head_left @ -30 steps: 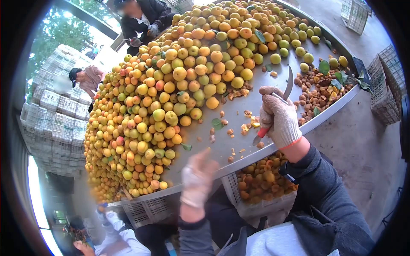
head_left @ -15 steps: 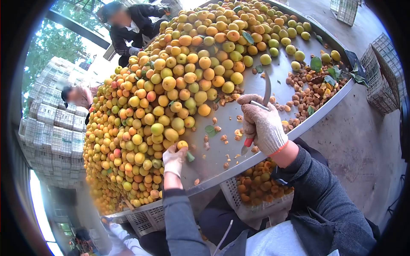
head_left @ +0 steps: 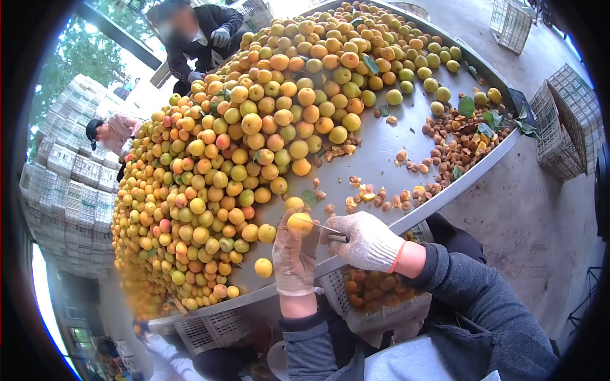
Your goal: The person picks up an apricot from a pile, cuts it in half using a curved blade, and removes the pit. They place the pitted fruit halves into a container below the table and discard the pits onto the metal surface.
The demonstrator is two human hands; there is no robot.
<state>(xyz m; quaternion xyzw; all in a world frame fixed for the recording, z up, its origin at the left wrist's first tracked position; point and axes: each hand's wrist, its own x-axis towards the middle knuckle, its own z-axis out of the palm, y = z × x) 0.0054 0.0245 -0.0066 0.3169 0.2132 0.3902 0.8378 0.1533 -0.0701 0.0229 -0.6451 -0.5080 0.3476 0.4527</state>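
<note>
The left hand's fingers grip a yellow fruit above the edge of the table. The right hand's fingers close around a knife, its blade apparently touching the fruit.

Grey concrete floor on R, w/ mesh-sided crates standing on it. Pale crate stacks on L, nr green trees & bright daylight. Metal tabletop, approx. mid-room, w/ raised rim.

Knife now at fruit (yellow)
</note>
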